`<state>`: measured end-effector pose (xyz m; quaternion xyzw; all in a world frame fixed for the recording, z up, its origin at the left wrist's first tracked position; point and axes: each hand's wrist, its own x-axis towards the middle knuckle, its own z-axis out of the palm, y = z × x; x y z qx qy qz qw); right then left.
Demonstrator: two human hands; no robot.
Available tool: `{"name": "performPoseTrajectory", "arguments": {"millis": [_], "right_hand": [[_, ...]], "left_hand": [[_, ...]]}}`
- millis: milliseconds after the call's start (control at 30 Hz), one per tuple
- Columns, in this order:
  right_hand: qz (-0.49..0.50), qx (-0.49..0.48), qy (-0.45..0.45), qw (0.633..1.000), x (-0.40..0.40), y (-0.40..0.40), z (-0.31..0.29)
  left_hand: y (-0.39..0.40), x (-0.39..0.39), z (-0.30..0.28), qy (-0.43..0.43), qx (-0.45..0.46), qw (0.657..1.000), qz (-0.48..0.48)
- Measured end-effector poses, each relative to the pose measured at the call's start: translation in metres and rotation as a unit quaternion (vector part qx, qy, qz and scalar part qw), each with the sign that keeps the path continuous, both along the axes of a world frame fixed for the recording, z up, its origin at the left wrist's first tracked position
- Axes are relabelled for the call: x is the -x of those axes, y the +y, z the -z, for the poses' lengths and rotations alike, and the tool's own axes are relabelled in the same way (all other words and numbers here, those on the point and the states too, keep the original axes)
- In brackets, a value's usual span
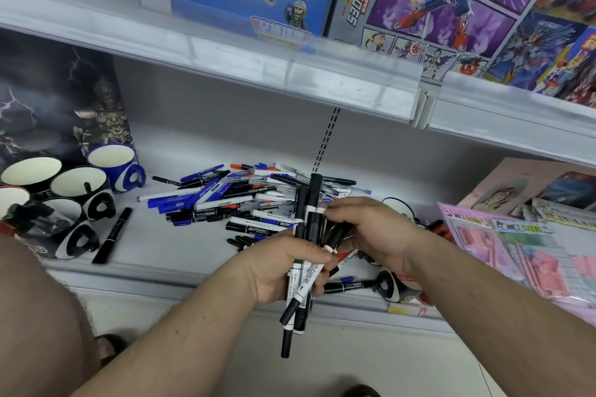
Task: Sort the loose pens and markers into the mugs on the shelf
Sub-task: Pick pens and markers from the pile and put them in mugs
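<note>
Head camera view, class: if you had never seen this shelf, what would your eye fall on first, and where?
First, the bundle of black markers at centre, gripped by the left hand while the right hand pinches its upper part. Behind lies the pile of pens on the shelf, with the mugs clustered at far left.

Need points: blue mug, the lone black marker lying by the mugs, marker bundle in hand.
blue mug (120,172): head view, on its blue outer wall below the rim.
lone black marker (112,236): head view, mid-barrel, lying on the shelf.
marker bundle (310,216): head view, on the black barrels above the left hand (283,271).
</note>
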<state>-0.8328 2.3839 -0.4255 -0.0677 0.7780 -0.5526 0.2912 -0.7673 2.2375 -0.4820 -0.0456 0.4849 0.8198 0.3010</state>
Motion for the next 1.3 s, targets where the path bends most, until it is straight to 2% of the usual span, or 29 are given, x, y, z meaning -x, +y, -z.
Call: {"name": "performPoseTrajectory", "arguments": {"millis": [167,333,467,667,733,800,867,933,1100,1300], "right_hand": [[0.038,0.021,0.0,0.999,0.0,0.002,0.006],[0.029,0.027,-0.007,0.999,-0.001,0.008,0.015],[0.082,0.018,0.002,0.996,0.0,0.018,0.022],[0.197,0.062,0.043,0.978,0.008,0.032,0.017],[0.286,0.067,0.061,0.954,0.021,0.047,0.011],[0.42,0.065,0.083,0.901,0.039,0.07,0.005],[0.533,0.05,0.112,0.837,0.054,0.098,0.0],[0.573,0.016,0.158,0.804,0.066,0.123,0.003],[0.517,-0.158,0.262,0.799,0.099,0.157,0.029],[0.412,-0.287,0.304,0.809,0.144,0.152,0.042]], "left_hand": [[0.001,-0.001,0.0,-0.005,0.002,1.0,0.016],[0.002,0.001,0.009,-0.016,0.016,0.999,0.032],[0.002,0.008,0.012,-0.037,0.043,0.998,0.023],[0.005,0.021,0.005,-0.006,0.081,0.996,0.047],[0.008,0.025,0.007,-0.005,0.103,0.994,0.047],[0.011,0.028,0.012,-0.007,0.116,0.993,0.023],[0.017,0.034,0.018,-0.02,0.112,0.993,-0.033],[0.025,0.041,0.021,-0.043,0.098,0.988,-0.11],[0.044,0.066,0.024,-0.049,0.093,0.968,-0.229],[0.053,0.097,0.029,-0.047,0.053,0.958,-0.278]]}}
